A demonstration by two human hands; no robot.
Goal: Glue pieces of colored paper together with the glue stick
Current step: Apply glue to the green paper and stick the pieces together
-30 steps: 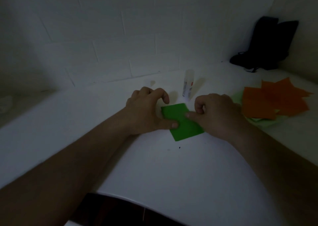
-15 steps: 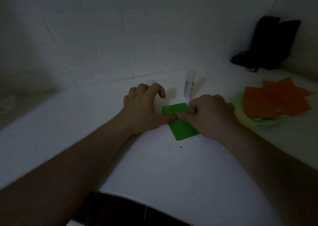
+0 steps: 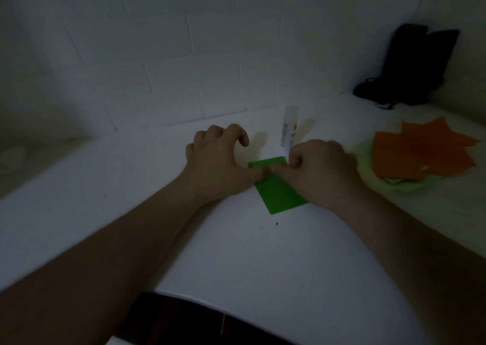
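Observation:
A green paper piece (image 3: 281, 197) lies flat on the white table (image 3: 263, 260), slightly turned. My left hand (image 3: 221, 166) presses its thumb onto the paper's upper part, with the fingers arched over the table behind it. My right hand (image 3: 320, 171) has its fingers curled in and presses its thumb on the same spot, so the two thumb tips meet. The right hand covers the paper's right edge. Just behind the right hand, a white glue stick (image 3: 289, 126) stands upright and capped, with neither hand on it.
A loose pile of orange paper pieces (image 3: 413, 155) lies at the right on pale green sheets (image 3: 405, 187). A black bag (image 3: 410, 66) leans in the far right corner. A white tiled wall borders the table behind. The scene is dim.
Both thumbs have slid up the green paper toward its far edge and now touch each other. The paper, glue stick and pile stay where they were.

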